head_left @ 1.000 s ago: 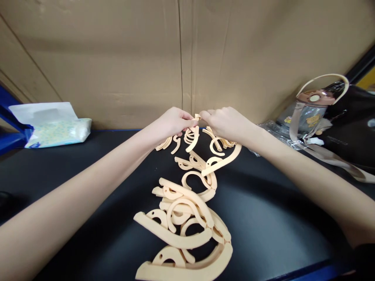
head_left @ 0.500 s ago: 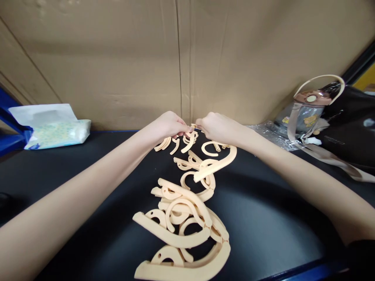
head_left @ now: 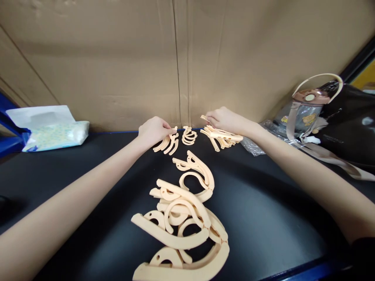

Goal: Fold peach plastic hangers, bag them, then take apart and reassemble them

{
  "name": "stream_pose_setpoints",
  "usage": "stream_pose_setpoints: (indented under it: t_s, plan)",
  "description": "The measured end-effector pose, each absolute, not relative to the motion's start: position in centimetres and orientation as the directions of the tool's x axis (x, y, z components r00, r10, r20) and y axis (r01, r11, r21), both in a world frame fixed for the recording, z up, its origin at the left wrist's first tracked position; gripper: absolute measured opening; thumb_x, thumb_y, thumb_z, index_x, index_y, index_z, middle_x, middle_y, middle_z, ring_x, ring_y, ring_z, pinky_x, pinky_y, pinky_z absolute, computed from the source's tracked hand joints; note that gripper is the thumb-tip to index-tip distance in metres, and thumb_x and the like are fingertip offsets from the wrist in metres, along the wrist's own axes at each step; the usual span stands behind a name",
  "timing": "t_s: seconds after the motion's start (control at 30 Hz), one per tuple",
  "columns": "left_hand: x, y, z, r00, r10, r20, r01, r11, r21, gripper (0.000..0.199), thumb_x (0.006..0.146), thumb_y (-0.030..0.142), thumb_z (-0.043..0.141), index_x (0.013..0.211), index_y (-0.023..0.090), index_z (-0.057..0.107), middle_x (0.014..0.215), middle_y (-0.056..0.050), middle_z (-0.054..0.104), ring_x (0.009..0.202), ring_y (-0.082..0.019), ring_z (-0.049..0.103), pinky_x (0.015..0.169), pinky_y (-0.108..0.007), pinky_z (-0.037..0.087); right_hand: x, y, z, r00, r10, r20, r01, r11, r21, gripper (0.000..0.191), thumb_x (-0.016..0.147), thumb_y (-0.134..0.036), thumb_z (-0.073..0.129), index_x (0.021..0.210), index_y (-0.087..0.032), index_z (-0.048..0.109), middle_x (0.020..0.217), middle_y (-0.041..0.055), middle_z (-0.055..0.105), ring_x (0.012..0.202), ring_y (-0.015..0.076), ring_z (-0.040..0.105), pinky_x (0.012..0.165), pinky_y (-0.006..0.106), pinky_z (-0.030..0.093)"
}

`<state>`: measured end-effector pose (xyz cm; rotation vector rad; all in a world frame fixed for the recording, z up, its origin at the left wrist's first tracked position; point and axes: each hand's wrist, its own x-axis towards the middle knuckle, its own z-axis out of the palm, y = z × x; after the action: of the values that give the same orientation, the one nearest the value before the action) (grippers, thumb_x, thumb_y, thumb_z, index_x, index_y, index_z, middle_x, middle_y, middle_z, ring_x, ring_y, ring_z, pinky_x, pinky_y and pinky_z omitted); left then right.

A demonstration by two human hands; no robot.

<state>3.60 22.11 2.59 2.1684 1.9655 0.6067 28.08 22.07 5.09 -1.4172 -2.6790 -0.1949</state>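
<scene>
Beige plastic pieces, like parts of folding clothes hangers, lie on the black table. At its far side my left hand (head_left: 155, 132) pinches the top of a thin curved hanger piece (head_left: 174, 143), over a small group of similar curved pieces (head_left: 161, 146). My right hand (head_left: 221, 119) is closed on a beige hanger part (head_left: 204, 117), whose tip sticks out past the fingers. Just below this hand, a slotted hanger arm (head_left: 225, 135) is seen edge-on above a pile of slim pieces (head_left: 216, 146); whether it joins the held part is unclear. Small curved pieces (head_left: 189, 136) lie between my hands.
Hanger assemblies (head_left: 187, 199) overlap in a row down the middle of the black table (head_left: 263, 218). A tissue pack (head_left: 55, 132) lies at left. To the right are clear plastic wrap (head_left: 254, 146), a strapped bottle (head_left: 307, 111) and a black bag (head_left: 351, 128). Cardboard (head_left: 131, 66) stands behind.
My hands have moved apart, the left one leftward to the left group, the right one rightward. The hanger part at my right hand has swung from face-on to edge-on.
</scene>
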Motion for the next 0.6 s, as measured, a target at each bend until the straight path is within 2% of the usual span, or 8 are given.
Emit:
stream_pose_setpoints:
  t_s: [0.07,0.13,0.23,0.3,0.33,0.4,0.6]
  plan:
    - [3.3,22.2,2.1,0.06,0.976,0.209,0.936,-0.128,0.328,0.034,0.078,0.056,0.062,0.083,0.025,0.075,0.093,-0.01,0.075,0.095,-0.034,0.066,0.078,-0.041,0.048,28.0,21.9,5.1,-0.552,0.821,0.145,0.832,0.553,0.039,0.034,0.099,-0.02,0.03,0.088,-0.014,0.062,0.082,0.0108,0.065,0.07,0.0171,0.053,0.069,0.03,0.034]
    - [3.4,22.0,1.9,0.078,0.968,0.236,0.949,-0.145,0.281,0.047,0.08,0.056,0.06,0.109,0.021,0.07,0.119,-0.015,0.068,0.115,-0.038,0.059,0.093,-0.045,0.044,28.0,21.7,5.2,-0.54,0.828,0.149,0.839,0.544,0.019,0.035,0.099,-0.021,0.03,0.088,-0.015,0.062,0.081,0.0099,0.064,0.069,0.0169,0.052,0.069,0.03,0.034]
    - [3.9,21.8,1.8,0.143,0.971,0.191,0.955,-0.186,0.23,0.088,0.071,0.061,0.066,0.144,0.015,0.045,0.15,-0.021,0.042,0.138,-0.043,0.035,0.108,-0.051,0.033,28.1,21.7,5.3,-0.509,0.841,0.183,0.854,0.52,-0.015,0.036,0.099,-0.023,0.03,0.088,-0.016,0.063,0.081,0.0092,0.064,0.068,0.017,0.051,0.068,0.03,0.033]
    - [4.3,21.7,1.7,0.186,0.978,0.092,0.954,-0.202,0.22,0.112,0.061,0.066,0.072,0.153,0.016,0.03,0.158,-0.022,0.029,0.143,-0.047,0.026,0.109,-0.054,0.031,28.2,21.8,5.3,-0.502,0.841,0.205,0.855,0.518,-0.032,0.036,0.099,-0.024,0.03,0.087,-0.016,0.063,0.079,0.0085,0.063,0.067,0.0173,0.05,0.068,0.031,0.031]
    - [4.5,21.7,1.6,0.198,0.979,0.046,0.954,-0.203,0.218,0.118,0.058,0.067,0.073,0.154,0.018,0.025,0.16,-0.022,0.024,0.144,-0.048,0.024,0.109,-0.055,0.032,28.3,21.8,5.3,-0.501,0.839,0.211,0.854,0.52,-0.038,0.035,0.099,-0.024,0.031,0.087,-0.016,0.063,0.078,0.0082,0.062,0.067,0.0174,0.05,0.067,0.031,0.031]
    - [4.7,21.7,1.5,0.209,0.978,-0.011,0.956,-0.201,0.215,0.118,0.059,0.064,0.072,0.155,0.019,0.021,0.161,-0.022,0.021,0.144,-0.048,0.024,0.108,-0.053,0.034,28.4,22.0,5.3,-0.493,0.843,0.218,0.856,0.514,-0.052,0.034,0.098,-0.023,0.032,0.088,-0.016,0.064,0.075,0.0074,0.062,0.066,0.0177,0.051,0.067,0.031,0.031]
    - [4.4,21.7,1.9,0.198,0.98,-0.033,0.96,-0.187,0.211,0.093,0.068,0.039,0.065,0.151,0.018,0.028,0.153,-0.02,0.036,0.138,-0.042,0.037,0.104,-0.047,0.04,28.5,22.0,5.2,-0.427,0.864,0.265,0.874,0.47,-0.124,0.035,0.097,-0.022,0.033,0.092,-0.015,0.066,0.076,0.0075,0.065,0.069,0.0182,0.054,0.065,0.029,0.033]
